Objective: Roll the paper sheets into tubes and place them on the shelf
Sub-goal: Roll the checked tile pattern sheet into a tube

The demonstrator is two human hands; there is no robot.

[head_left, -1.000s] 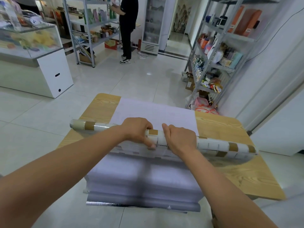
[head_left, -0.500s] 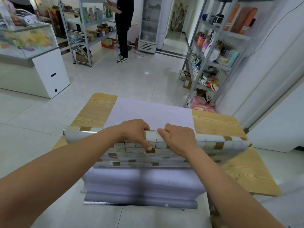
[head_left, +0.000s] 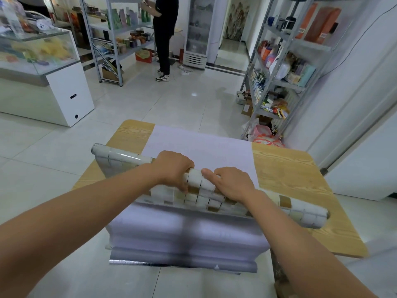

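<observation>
Nearest to me, the pale sheet hangs off the near edge of the table in soft waves, ending in a shiny silver border at the bottom. It runs up onto the table and lies flat across the middle, reaching the far edge, with bare wood showing on both sides.

Both my forearms reach forward over this sheet. On top of it lies the tube, a roll printed with white, beige and brown tiles. It lies slantwise across the table, its left end farther from me and sticking out past the table's left side, its right end nearer and resting near the right side. A strip of the same tiled paper, not yet wound in, lies flat just on my side of the tube.

My left hand grips the tube near its middle, fingers curled over the top and down the far side, thumb on the near side. My right hand sits just beside it, almost touching, fingers wrapped over the tube and the thumb laid along its top, pointing toward the left hand.

Beyond the table is a pale tiled floor. To the right stands a metal shelf crowded with packets and boxes. To the left is a glass counter. Farther back, a person in black stands facing another shelving rack, near a tall glass-door fridge.
</observation>
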